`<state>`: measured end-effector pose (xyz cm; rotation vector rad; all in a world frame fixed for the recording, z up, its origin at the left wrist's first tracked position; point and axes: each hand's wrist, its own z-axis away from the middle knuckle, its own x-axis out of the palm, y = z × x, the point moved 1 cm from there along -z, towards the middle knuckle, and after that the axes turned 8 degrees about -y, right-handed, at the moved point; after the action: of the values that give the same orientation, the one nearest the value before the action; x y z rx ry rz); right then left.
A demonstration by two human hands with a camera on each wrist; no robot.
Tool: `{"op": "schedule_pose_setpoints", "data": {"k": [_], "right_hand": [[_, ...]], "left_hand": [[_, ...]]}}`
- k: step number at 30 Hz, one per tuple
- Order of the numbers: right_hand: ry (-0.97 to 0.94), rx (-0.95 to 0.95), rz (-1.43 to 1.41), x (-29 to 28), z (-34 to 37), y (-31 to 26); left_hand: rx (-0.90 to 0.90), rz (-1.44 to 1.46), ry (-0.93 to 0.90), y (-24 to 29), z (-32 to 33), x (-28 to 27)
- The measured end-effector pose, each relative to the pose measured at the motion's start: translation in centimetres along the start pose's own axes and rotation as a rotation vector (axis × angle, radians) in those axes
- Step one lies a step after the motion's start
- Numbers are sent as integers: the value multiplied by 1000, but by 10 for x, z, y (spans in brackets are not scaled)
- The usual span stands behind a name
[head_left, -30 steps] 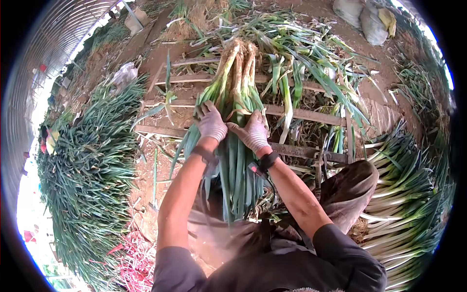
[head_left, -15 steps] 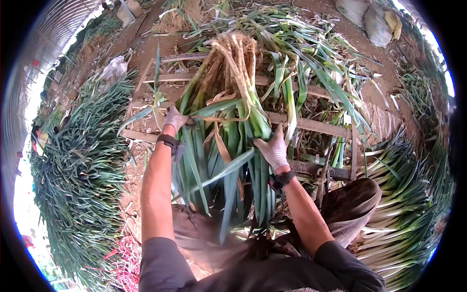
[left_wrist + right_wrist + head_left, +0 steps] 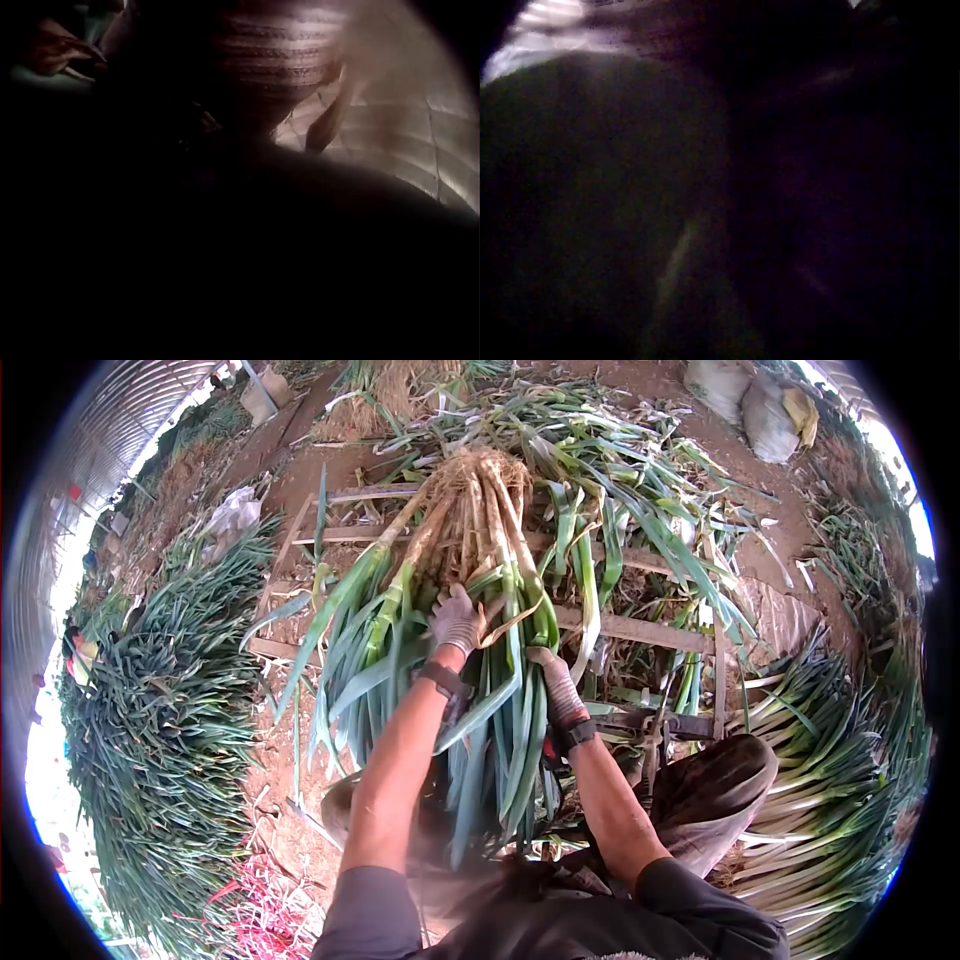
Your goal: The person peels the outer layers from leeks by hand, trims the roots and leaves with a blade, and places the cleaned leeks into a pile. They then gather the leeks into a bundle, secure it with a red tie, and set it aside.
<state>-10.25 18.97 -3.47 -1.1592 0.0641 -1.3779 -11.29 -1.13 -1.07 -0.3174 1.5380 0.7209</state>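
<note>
A big bunch of long green onions lies in front of me, its tangled brown roots pointing away and its leaves fanned toward my lap. My gloved left hand reaches into the middle of the bunch, its fingertips sunk among the stalks and hidden there. Beside it a dry brown leaf crosses the stalks. At the right edge my gloved right hand holds the outer leaves, thumb on top and fingers out of sight beneath. In the left wrist view the glove's ribbed cuff shows; the right wrist view is nearly dark.
A low slatted wooden rack stands under the bunch. Loose leaves are heaped behind it. One pile of green onions fills the left, another with white stalks the right. Pink ties lie at lower left.
The bunch has spread from a narrow bundle into a wide fan. My left hand went out to its left edge, then came back to the middle; the right hand moved to the right edge.
</note>
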Motion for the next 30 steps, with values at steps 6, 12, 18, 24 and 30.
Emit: {"op": "schedule_pose_setpoints", "data": {"k": [6,12,18,24,30], "right_hand": [[-183,-81,-371,-56,54,43],[-21,-107,-487,-78,87,54],[85,-177,-369,-87,99,29],[236,-545,335,-82,146,-26],[271,-423,225,-91,148,26]], "left_hand": [[207,175,-213,71,64,-17],[359,172,-183,123,89,6],[316,811,-677,72,26,-16],[236,482,-306,-4,-6,-27],[229,-100,145,27,63,-73]]}}
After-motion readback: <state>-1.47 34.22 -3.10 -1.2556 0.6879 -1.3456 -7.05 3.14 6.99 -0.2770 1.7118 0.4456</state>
